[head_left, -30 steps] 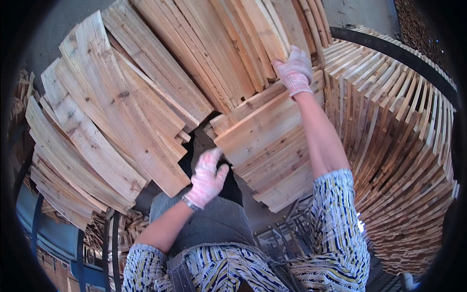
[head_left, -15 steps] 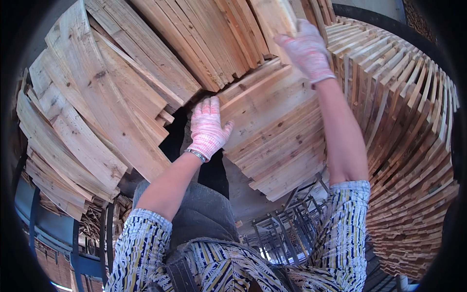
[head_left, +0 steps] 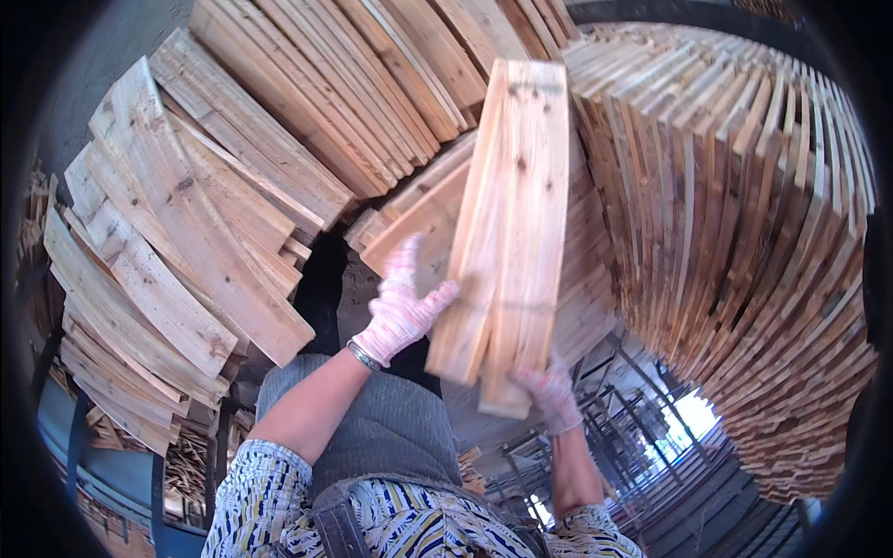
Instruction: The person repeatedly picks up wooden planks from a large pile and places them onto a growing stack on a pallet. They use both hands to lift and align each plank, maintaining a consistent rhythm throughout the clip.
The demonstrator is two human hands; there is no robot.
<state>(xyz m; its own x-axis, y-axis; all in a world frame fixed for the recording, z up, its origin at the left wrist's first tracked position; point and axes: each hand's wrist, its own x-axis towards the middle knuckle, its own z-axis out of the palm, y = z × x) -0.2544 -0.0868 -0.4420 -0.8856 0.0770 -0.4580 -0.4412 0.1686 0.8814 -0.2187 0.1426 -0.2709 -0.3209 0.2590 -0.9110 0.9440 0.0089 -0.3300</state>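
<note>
Two or so pale wooden boards [head_left: 516, 223], side by side and slightly fanned at the near end, stand out above the stack in front of me. At their near right end my right hand [head_left: 553, 395], in a pink-and-white knit glove and somewhat blurred, grips them with the thumb over the edge. My left hand [head_left: 405, 302], gloved alike, holds nothing. Its fingers are spread, and the thumb points at the boards' left edge; whether it touches them I cannot tell. Behind the held boards lies a stack of boards [head_left: 591, 251], partly covered by them.
Loose, overlapping boards [head_left: 177, 200] lie to the left. A row of long boards [head_left: 326, 84] runs along the far side. On the right rises a tall curving stack of upright boards [head_left: 707, 214]. Dark metal bars [head_left: 633, 409] show low on the right.
My right hand has come from the far end down toward me, and the boards now lie in front of the stack. My left hand has lifted off the stack, with its fingers spreading.
</note>
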